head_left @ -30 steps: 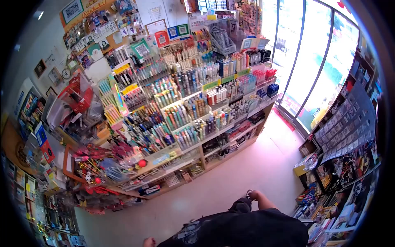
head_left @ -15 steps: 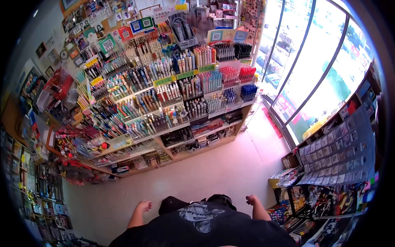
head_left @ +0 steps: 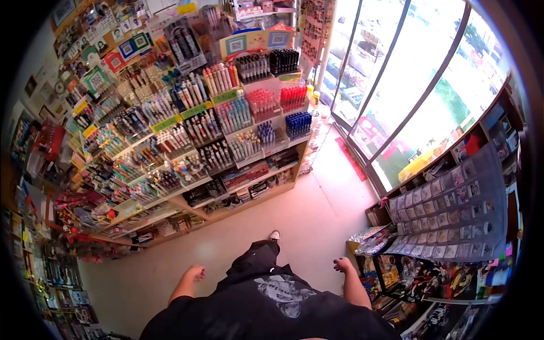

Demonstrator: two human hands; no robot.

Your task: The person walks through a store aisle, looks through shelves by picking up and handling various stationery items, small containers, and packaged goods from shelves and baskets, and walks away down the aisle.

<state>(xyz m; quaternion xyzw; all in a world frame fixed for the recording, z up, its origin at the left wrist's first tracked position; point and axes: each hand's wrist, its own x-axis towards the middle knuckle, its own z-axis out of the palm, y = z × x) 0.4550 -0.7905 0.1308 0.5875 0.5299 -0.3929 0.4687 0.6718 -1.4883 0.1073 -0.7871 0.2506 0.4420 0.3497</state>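
My left hand (head_left: 196, 272) hangs over the floor at the left of my body, its fingers curled in, with nothing visible in them. To the right, my right hand (head_left: 342, 264) is also closed in a loose fist near the shelf corner, and I see no object in it. Neither hand touches any goods. In front stands a stepped pen display (head_left: 187, 133), packed with pens and markers sorted by colour. Red-capped pens (head_left: 293, 97) and blue-capped pens (head_left: 298, 123) fill its right end.
Tall glass panels (head_left: 396, 79) let in bright light at the right. A hanging sheet of clear pockets (head_left: 453, 209) covers a rack there. Crowded shelves (head_left: 56, 283) line the left side. Pale floor (head_left: 226, 243) runs between the display and my body.
The pen display has shifted left and the window side has come further into view. One shoe now shows in front of my body. Both hands stay low and curled.
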